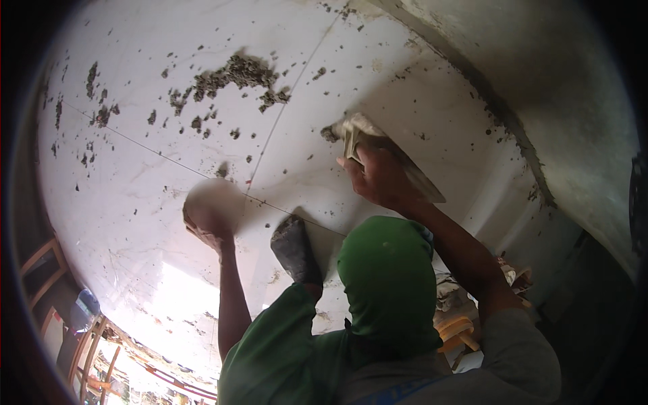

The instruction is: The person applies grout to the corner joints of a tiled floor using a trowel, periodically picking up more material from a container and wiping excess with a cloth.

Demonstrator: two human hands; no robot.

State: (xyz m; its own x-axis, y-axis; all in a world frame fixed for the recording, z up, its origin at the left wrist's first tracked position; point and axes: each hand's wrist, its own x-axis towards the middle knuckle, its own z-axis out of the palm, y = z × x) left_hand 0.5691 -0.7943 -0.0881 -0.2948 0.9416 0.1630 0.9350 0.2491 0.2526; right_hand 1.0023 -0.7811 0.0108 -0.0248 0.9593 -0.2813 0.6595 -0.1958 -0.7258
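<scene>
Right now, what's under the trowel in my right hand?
Pale floor tiles show around the trowel, with a small grey clump at its upper-left end. Whatever lies directly beneath it is covered, so I can't tell.

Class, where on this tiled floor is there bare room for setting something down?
The floor looks mostly bare between the right hand and dark boot, and between the trowel and grey wall. Crowded: upper left, with dark clumps.

Dark grey mortar [243,73] speckles the white, faintly veined tiles [297,145]; the float [413,167] is brownish, the hood [386,290] green.
</scene>
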